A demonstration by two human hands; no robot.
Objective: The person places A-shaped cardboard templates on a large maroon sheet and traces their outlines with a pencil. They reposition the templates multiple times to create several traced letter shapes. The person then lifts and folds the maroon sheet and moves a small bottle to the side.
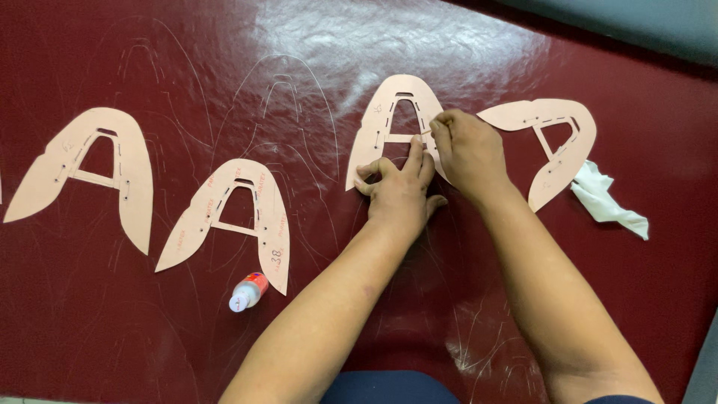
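Head view, looking down on a glossy dark red sheet [314,45] scored with faint traced outlines. Farthest to the left of the hands lies a pink card template [84,166] shaped like a broad arch with a cut-out window, flat and apart from everything else. Nearer the hands sits a second pink template [232,217] of the same shape, and just below its lower tip lies a small bottle [247,291] on its side, well clear of both wrists.

Next comes the left hand [398,193], fingers spread and pressed flat on the lower part of the middle template [400,112], pinning it to the sheet; it is open-palmed, bearing down and not grasping. Touching it on the far side, the right hand [465,153] is pinched closed on a thin pale marking stick [427,132], whose tip meets the template's right inner edge by the window.

Judging by this, the work in hand is tracing, and it goes well only if the template cannot creep: pressure should sit close to the tip, and the stick should ride hard against the card edge, held steady.

Beyond the right hand, a fourth template [557,135] lies tilted, partly behind the knuckles, and just past it rests a crumpled white cloth [607,200].
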